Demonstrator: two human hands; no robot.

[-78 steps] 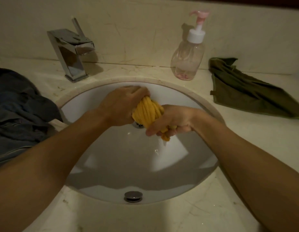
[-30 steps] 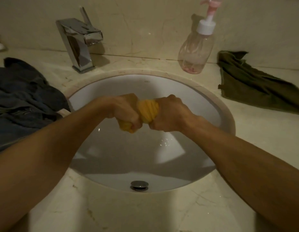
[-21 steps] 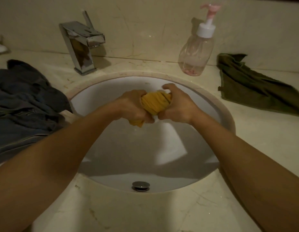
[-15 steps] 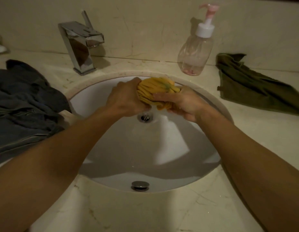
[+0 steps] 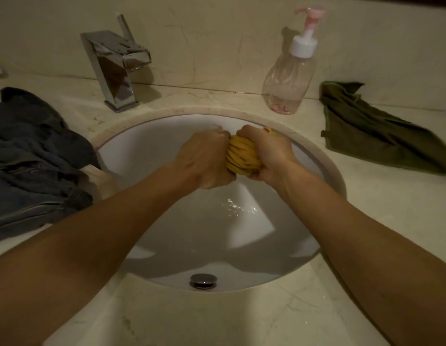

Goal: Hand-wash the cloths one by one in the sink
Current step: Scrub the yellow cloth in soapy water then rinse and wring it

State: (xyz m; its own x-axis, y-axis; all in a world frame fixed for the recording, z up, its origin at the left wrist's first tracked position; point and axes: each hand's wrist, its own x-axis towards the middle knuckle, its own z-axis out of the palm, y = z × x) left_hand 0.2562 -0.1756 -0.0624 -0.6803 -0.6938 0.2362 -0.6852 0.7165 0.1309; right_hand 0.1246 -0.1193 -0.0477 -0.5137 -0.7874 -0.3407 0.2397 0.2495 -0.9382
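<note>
A yellow cloth [image 5: 241, 156], twisted into a tight ridged bundle, hangs above the white sink bowl [image 5: 147, 151]. My left hand [image 5: 204, 158] grips its left end with curled fingers, knuckles up. Gripping the right end is my right hand [image 5: 269, 153]. Both fists press close together, so only the middle of the cloth shows. Water drops glint on the basin below the hands. A dark blue-grey cloth pile [image 5: 32, 156] lies on the counter at the left. An olive green cloth [image 5: 376, 136] lies on the counter at the right.
A chrome faucet [image 5: 117, 71] stands behind the sink at the left, with no water running. A clear pump bottle [image 5: 289, 83] with pink liquid at its bottom stands behind the sink at the right. An overflow cap [image 5: 203, 281] sits at the bowl's near wall.
The hands have come back from the far rim toward the bowl's middle. The cloth, loosely bunched half a second ago, is twisted tight between two closed fists again.
</note>
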